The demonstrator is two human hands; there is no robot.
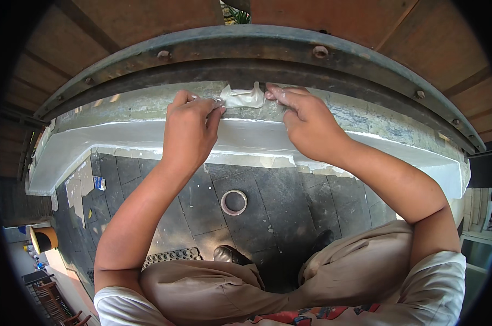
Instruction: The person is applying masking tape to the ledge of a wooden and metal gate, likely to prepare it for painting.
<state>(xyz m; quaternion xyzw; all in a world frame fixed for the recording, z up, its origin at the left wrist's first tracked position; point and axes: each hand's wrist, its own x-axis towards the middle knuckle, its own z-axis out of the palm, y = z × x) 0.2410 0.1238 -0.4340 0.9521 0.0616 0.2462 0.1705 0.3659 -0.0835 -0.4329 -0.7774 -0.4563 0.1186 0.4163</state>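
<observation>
A short, crumpled off-white piece that looks like masking tape [243,98] lies across the grey top of the ledge, against the dark metal rail. My left hand [194,122] pinches its left end between thumb and fingers. At its right end, the bent fingertips and thumb of my right hand [308,117] close on the edge; the exact grip is partly hidden. Below my hands runs the ledge's white-painted front face [251,133]. On the dark floor between my arms sits a tape roll [224,204], lying flat.
A curved metal rail [246,51] with rusty bolts spans the far side, before brown panels [327,22]. Paper sheets [80,187] edge the floor under the ledge. A studded dark mat [172,255] lies near my left knee. Wooden chairs [55,301] stand at lower left.
</observation>
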